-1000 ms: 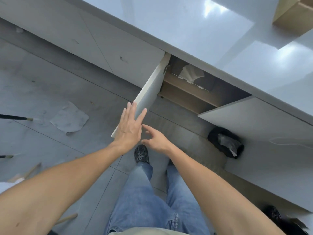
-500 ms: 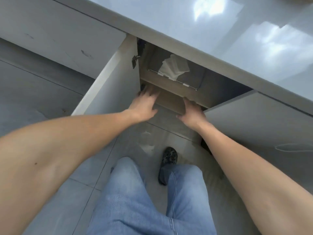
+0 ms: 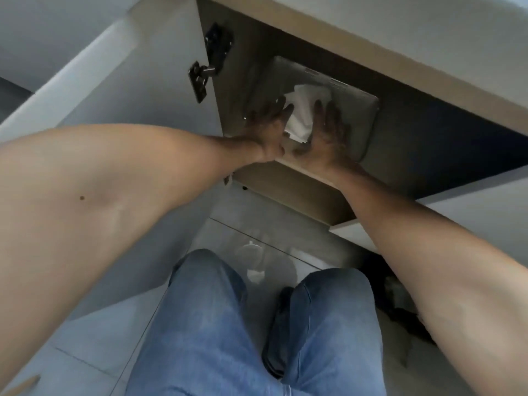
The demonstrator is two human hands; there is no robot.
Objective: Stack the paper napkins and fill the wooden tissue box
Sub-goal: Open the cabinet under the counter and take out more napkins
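The left hand (image 3: pixel 267 130) reaches into the open cabinet with its fingers spread and laid flat; nothing is clenched in it, and its fingertips touch the left edge of a crumpled white paper napkin (image 3: pixel 303 115). Just to the right of it, on the other side of the napkin, the right hand (image 3: pixel 328 135) lies the same way, palm down, fingers extended and slightly apart, its inner side against the napkin's right edge. The napkin stands up between the two hands, pressed from both sides rather than gripped by either.

Under both palms is a flat grey rectangular pack with rounded corners (image 3: pixel 354 110), from whose middle the napkin sticks out; the hands rest on its top. Whether this pack is the tissue box cannot be told, since it sits in shadow.

The pack sits on a pale wooden shelf (image 3: pixel 285 190) whose front edge runs below the wrists. To the left of the left hand, the white cabinet door (image 3: pixel 143 90) hangs open, with a dark metal hinge (image 3: pixel 208 64) on its inner face. Beyond the fingertips, the light countertop edge (image 3: pixel 371 32) runs overhead. Below the forearms are the person's blue denim jeans (image 3: pixel 217 324) over a grey tiled floor (image 3: pixel 94 352).
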